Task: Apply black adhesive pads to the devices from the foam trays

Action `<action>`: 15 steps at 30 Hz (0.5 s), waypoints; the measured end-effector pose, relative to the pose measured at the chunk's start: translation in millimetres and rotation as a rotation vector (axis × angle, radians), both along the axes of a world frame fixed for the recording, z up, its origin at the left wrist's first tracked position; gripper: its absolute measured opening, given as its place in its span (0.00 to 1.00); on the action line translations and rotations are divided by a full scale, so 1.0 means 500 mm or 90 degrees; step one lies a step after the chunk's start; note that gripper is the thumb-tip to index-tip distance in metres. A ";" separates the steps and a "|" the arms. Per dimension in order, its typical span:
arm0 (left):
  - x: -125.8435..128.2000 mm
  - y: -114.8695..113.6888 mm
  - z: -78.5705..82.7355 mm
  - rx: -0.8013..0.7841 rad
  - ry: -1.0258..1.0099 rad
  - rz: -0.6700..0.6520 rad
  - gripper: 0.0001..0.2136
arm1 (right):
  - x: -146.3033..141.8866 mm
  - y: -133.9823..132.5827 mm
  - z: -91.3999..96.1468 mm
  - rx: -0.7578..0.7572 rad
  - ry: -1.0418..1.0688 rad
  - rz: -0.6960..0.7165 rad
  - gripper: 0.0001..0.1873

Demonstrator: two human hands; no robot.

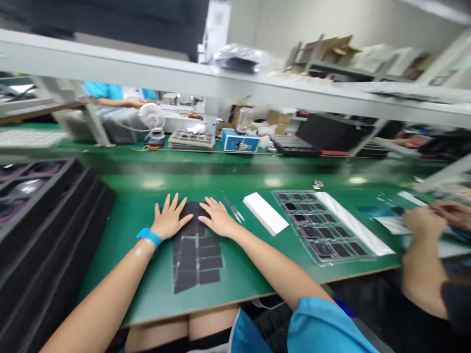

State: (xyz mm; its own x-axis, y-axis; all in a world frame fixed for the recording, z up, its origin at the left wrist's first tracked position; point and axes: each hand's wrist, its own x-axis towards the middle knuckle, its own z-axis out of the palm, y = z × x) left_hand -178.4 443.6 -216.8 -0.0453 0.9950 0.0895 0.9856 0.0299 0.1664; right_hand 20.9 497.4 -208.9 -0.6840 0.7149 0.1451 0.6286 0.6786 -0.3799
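A clear sheet bearing several black rectangular pieces (188, 257) lies flat on the green work surface in front of me. My left hand (169, 218), with a blue band at the wrist, rests with spread fingers at the sheet's upper left edge. On the opposite edge lies my right hand (218, 217), its fingers also spread. Both thumbs reach inward over the black part, and neither hand grips anything. Just right of my right hand are thin tweezers (234, 211). A white oblong block (265, 214) sits beyond them.
Stacked black foam trays (55, 245) rise at the left. A clear tray (312, 218) with dark square parts lies to the right, a white strip (353, 223) along it. A co-worker's hands (427, 218) are at far right. A shelf beam (250, 88) crosses above.
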 end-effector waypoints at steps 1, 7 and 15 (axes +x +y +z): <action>0.006 -0.006 -0.002 0.024 0.005 -0.046 0.31 | 0.023 0.019 0.014 0.029 0.023 -0.005 0.27; 0.041 -0.042 -0.020 -0.045 0.035 -0.266 0.31 | 0.282 0.224 0.094 0.094 -0.018 -0.375 0.21; 0.021 -0.011 -0.097 -0.014 0.053 -0.245 0.30 | 0.643 0.369 0.129 -0.009 -0.117 -0.843 0.16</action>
